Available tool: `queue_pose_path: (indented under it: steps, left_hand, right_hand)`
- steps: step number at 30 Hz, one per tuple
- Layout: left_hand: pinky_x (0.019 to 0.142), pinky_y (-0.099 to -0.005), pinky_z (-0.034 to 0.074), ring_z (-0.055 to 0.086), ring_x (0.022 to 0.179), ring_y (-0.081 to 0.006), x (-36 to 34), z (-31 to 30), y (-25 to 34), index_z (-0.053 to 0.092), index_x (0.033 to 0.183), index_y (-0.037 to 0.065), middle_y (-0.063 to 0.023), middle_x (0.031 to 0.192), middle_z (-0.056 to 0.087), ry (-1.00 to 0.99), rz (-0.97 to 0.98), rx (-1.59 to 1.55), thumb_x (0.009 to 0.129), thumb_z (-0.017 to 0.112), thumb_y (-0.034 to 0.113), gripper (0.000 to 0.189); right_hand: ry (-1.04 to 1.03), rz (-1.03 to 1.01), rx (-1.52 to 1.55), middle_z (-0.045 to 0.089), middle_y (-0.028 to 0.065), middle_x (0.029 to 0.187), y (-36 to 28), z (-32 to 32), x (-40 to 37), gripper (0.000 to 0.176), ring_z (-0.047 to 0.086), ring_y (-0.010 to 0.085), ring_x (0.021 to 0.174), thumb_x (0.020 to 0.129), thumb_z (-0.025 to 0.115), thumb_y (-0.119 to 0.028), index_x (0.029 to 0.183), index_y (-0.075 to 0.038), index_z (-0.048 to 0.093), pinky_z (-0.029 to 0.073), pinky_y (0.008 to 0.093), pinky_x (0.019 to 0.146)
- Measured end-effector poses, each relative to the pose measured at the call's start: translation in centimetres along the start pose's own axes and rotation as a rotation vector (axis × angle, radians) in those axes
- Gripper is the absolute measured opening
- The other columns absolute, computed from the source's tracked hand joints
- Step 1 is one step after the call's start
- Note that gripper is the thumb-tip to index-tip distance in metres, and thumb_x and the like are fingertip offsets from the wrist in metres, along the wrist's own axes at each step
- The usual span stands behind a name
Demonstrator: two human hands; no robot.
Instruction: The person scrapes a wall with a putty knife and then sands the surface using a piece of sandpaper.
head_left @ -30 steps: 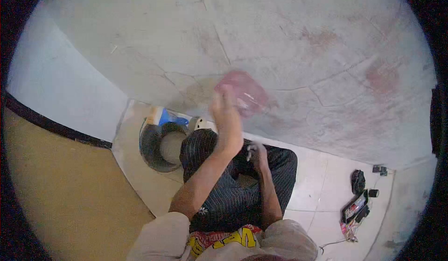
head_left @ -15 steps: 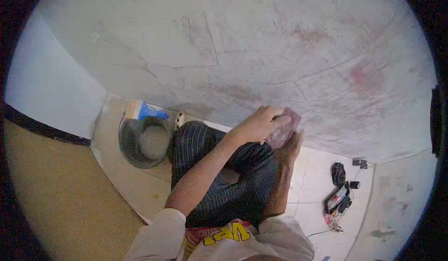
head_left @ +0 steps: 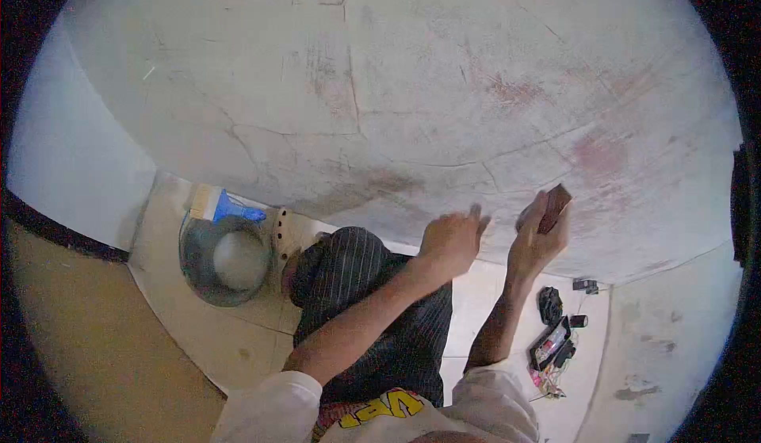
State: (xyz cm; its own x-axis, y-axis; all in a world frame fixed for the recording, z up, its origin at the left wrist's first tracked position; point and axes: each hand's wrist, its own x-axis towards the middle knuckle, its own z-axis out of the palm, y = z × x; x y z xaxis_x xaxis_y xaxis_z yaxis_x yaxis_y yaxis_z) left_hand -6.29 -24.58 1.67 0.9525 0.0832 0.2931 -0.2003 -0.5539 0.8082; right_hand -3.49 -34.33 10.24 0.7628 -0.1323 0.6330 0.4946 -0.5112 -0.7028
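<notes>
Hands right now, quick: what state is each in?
Left hand: partly curled, nothing visible in it.
Right hand: closed on a dark reddish block.

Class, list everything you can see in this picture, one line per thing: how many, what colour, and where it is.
wall: one, grey with reddish smudges, ahead
side panel: one, pale, far left
floor tiles: several, whitish, below
brown surface: one, lower left
bucket: one, dark grey, left of the knees
brush: one, blue with pale bristles, at the bucket's rim
tray: one, black, right floor
small items: several, mostly black, around the tray
pad: one, reddish-brown, right hand
shoe: one, cream with dark holes, beside the bucket
trousers: dark, striped
shirt: pale, yellow lettering
left hand: near the wall
right hand: holding the pad
</notes>
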Motion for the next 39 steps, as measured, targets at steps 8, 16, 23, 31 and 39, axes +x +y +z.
queue_pose_path:
  steps: [8, 16, 23, 31, 39]
  left_hand:
    - [0.063, -0.0505, 0.054, 0.069, 0.081, -0.0309, -7.0, 9.6, 2.6, 0.065, 0.096, 0.002, -0.0165, 0.092, 0.069, -0.558, 0.240, 0.420, 0.075, 0.061, 0.014, 0.024]
    - [0.069, -0.0454, 0.050, 0.065, 0.084, -0.0310, -8.1, 10.7, 2.7, 0.061, 0.102, 0.004, -0.0155, 0.084, 0.064, -0.663, 0.416, 0.406, 0.082, 0.055, 0.013, 0.022]
    - [0.072, -0.0496, 0.048, 0.064, 0.084, -0.0254, -8.9, 8.9, 0.9, 0.065, 0.090, 0.007, -0.0135, 0.084, 0.065, -0.692, 0.254, 0.515, 0.081, 0.057, 0.016, 0.015]
    - [0.076, -0.0572, 0.044, 0.064, 0.090, -0.0290, -9.4, 10.0, 1.6, 0.068, 0.091, 0.010, -0.0123, 0.089, 0.067, -0.671, 0.220, 0.563, 0.079, 0.060, 0.018, 0.016]
    - [0.080, -0.0604, 0.044, 0.064, 0.096, -0.0331, -11.0, 12.9, -0.9, 0.069, 0.096, 0.008, -0.0148, 0.100, 0.068, -0.563, 0.266, 0.513, 0.076, 0.064, 0.015, 0.022]
  right_hand:
    - [-0.590, -1.261, -0.188, 0.062, 0.0103, 0.098, 0.3, 10.4, 1.5, 0.024, 0.062, 0.0272, 0.080, 0.077, 0.060, -0.010, 0.101, -0.010, 0.059, 0.053, 0.0397, 0.064]
    - [-0.684, -1.249, -0.696, 0.055, 0.0104, 0.117, 2.0, 16.5, -3.6, 0.040, 0.055, 0.0255, 0.106, 0.077, 0.061, -0.018, 0.115, -0.008, 0.054, 0.052, 0.0381, 0.078]
    - [-0.626, -1.040, -0.677, 0.057, 0.0113, 0.110, 11.8, 8.4, -1.4, 0.039, 0.055, 0.0290, 0.101, 0.078, 0.061, -0.015, 0.115, -0.007, 0.055, 0.048, 0.0427, 0.080]
    - [-0.732, -0.994, -0.461, 0.057, 0.0153, 0.114, 7.7, 13.2, -3.2, 0.039, 0.056, 0.0303, 0.101, 0.080, 0.057, -0.013, 0.118, -0.008, 0.052, 0.049, 0.0399, 0.074]
    - [-0.538, -1.441, -0.237, 0.055, 0.0145, 0.122, 0.7, 22.1, -4.6, 0.045, 0.052, 0.0289, 0.113, 0.079, 0.057, -0.018, 0.122, -0.011, 0.052, 0.046, 0.0409, 0.091]
